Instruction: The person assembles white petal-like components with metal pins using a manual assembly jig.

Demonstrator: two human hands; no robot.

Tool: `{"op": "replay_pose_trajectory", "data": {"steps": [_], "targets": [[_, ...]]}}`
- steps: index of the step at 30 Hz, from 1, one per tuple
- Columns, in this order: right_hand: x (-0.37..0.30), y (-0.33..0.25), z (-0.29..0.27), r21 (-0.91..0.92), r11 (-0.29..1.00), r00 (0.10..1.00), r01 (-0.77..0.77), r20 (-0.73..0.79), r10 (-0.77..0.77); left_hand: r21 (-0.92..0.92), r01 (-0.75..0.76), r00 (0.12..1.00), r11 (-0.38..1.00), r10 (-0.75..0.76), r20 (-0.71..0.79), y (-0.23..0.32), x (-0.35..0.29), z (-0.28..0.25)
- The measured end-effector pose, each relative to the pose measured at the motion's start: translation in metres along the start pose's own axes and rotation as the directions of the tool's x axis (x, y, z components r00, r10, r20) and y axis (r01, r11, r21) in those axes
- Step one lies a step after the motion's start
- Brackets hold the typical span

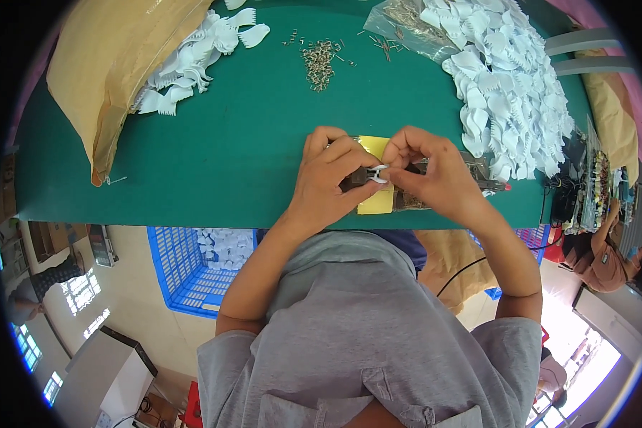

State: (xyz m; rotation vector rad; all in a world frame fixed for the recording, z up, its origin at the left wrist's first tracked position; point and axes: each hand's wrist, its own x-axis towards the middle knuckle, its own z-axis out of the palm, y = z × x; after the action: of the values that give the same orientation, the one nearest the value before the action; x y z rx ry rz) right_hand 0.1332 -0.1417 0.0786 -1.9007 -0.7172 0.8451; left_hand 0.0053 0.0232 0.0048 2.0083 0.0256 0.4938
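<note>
At the table's front edge my hands meet over a small white plastic piece (379, 180). My left hand (332, 175) is closed, its thumb and fingertips around the piece from the left. From the other side my right hand (439, 171) pinches at the same piece with bent fingers; whether a smaller part sits in that pinch is hidden. Beneath both hands lies a fixture with a yellow plate (375, 205) and dark parts, largely covered by my fingers. Farther back on the table is a pile of tiny metal springs or clips (319, 64).
A heap of white toothed plastic pieces (503, 85) covers the right side, beside a clear bag (414, 25). More pieces (207, 46) spill near a brown paper sack (114, 64) at left. A blue crate (175, 274) stands below the table edge. Other people are at right and left.
</note>
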Motion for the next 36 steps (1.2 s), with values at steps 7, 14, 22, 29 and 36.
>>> {"op": "replay_pose_trajectory", "data": {"steps": [7,14,22,29,36], "targets": [[0.018,-0.005,-0.017,-0.014,0.993,0.964,-0.117,0.238,0.117,-0.004,-0.014,1.000,1.000,0.014,0.017,0.001,0.004,0.002],[-0.066,0.030,-0.052,-0.389,0.917,0.893,0.087,-0.378,-0.245,-0.141,0.074,0.992,0.987,-0.058,0.110,0.003,0.009,0.003],[-0.122,0.068,-0.096,-0.786,0.614,0.887,-0.075,-0.333,-0.318,-0.127,0.005,0.998,0.992,0.003,0.061,0.004,0.010,0.001],[-0.137,0.057,-0.152,-0.525,0.851,0.936,0.002,-0.300,-0.187,-0.107,-0.004,1.000,0.994,0.005,0.011,0.007,0.010,0.007],[-0.090,0.093,-0.118,0.585,0.542,0.683,0.604,-0.730,0.028,-0.103,0.000,1.000,0.995,-0.002,-0.013,0.005,0.008,0.012]]}}
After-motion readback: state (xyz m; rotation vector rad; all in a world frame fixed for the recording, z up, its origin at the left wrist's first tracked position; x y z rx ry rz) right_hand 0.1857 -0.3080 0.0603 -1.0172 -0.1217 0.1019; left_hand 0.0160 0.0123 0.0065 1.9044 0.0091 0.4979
